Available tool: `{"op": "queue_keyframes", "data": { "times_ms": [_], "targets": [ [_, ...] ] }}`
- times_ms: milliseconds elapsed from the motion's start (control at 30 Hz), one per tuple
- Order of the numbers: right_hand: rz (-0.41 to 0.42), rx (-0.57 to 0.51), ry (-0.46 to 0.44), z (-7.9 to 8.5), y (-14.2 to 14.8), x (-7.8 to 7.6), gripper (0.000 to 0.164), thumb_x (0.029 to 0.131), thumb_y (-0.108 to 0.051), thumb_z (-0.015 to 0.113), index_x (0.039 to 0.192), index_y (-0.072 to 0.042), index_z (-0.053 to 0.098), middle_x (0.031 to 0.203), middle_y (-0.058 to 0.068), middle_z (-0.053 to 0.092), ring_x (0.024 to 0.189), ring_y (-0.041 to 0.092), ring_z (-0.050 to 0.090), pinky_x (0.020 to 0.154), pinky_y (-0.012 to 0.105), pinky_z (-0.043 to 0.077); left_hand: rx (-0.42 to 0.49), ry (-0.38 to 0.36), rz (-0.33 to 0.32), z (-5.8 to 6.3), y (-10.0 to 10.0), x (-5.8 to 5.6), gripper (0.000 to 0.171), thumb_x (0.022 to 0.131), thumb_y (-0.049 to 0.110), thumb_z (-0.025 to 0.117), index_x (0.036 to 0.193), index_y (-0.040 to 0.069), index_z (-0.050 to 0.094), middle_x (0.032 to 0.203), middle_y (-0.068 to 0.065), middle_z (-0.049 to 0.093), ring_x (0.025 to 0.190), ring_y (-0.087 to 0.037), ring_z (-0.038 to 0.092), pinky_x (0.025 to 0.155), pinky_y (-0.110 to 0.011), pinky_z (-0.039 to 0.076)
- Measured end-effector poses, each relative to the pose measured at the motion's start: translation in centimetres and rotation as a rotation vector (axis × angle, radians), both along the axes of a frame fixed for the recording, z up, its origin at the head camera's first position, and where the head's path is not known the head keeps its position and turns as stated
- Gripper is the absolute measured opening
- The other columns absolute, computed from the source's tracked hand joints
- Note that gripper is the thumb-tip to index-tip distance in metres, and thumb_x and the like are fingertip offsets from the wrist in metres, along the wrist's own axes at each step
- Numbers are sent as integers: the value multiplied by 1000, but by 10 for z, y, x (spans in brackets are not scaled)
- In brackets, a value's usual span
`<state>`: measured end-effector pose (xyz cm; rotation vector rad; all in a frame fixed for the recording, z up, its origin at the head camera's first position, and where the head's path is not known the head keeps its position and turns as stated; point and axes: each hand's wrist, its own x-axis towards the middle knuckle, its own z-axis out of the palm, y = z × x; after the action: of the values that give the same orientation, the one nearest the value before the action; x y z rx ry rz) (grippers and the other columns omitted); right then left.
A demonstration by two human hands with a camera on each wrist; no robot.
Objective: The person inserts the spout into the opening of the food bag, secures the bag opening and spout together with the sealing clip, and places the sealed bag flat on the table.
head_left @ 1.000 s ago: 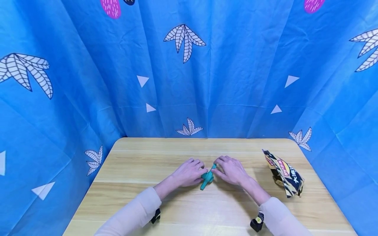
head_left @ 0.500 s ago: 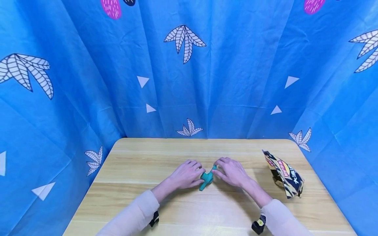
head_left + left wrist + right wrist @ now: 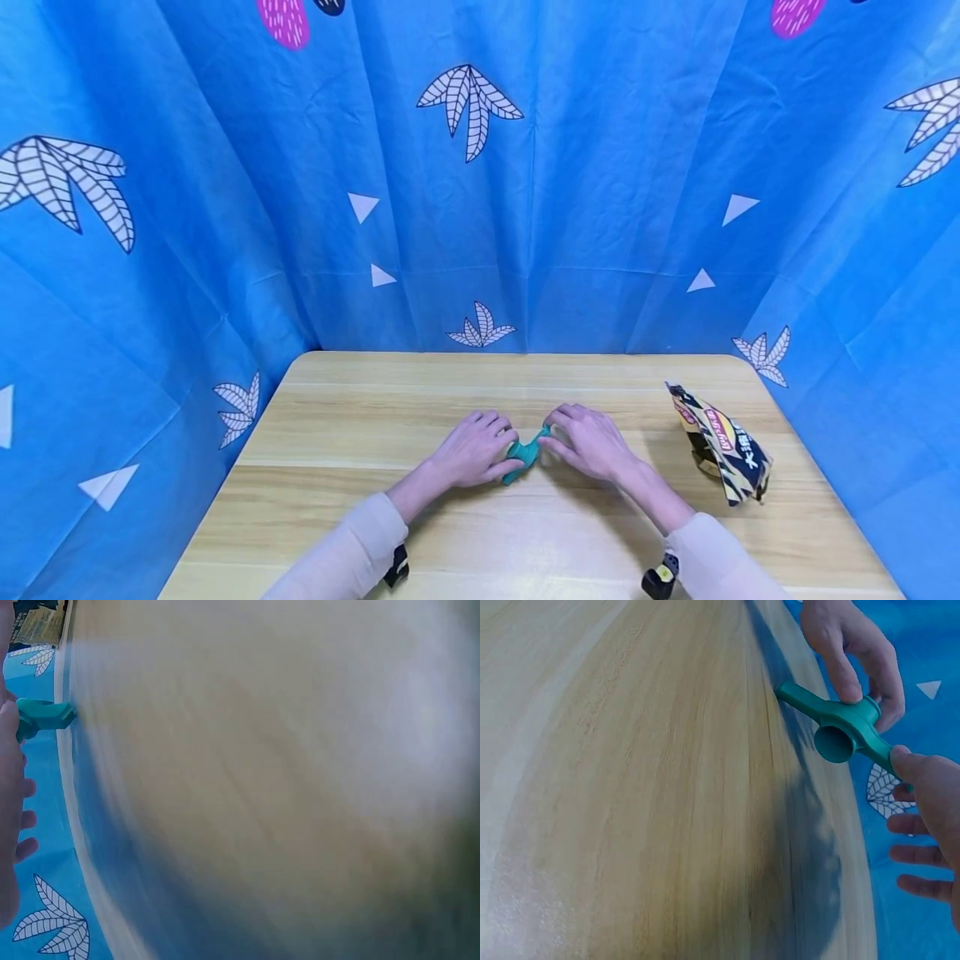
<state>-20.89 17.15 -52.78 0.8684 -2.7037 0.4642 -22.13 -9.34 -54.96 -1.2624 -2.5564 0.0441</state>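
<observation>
Between the two hands is a green plastic sealing clip, with a round open spout in its middle and a narrow arm on either side. My left hand pinches its middle at the spout, the thumb low across it in the head view. On the far arm's end, my right hand pinches with thumb and index finger; its other fingers are spread in the right wrist view. The clip is held above the table, its shadow falling on the wood. In the left wrist view only part of the clip shows beside the hand.
A crumpled black and yellow chip bag stands on the right side of the wooden table. Blue patterned curtains enclose the table at the back and sides. A black wrist camera sits below the right sleeve.
My left hand has shifted slightly left and toward me, and its thumb now covers more of the clip's near arm. The clip has turned a little; the right hand keeps its pinch.
</observation>
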Motion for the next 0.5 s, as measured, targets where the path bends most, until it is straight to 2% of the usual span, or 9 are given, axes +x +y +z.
{"op": "queue_keyframes", "data": {
  "times_ms": [500],
  "targets": [
    [8, 9, 43, -7, 3, 4, 29, 97, -47, 73, 111, -21, 75, 112, -1, 76, 95, 18, 72, 77, 37, 62, 52, 41, 12, -8, 6, 3, 42, 107, 61, 46, 106, 24, 66, 113, 4, 71, 109, -16, 66, 95, -34, 56]
  ]
}}
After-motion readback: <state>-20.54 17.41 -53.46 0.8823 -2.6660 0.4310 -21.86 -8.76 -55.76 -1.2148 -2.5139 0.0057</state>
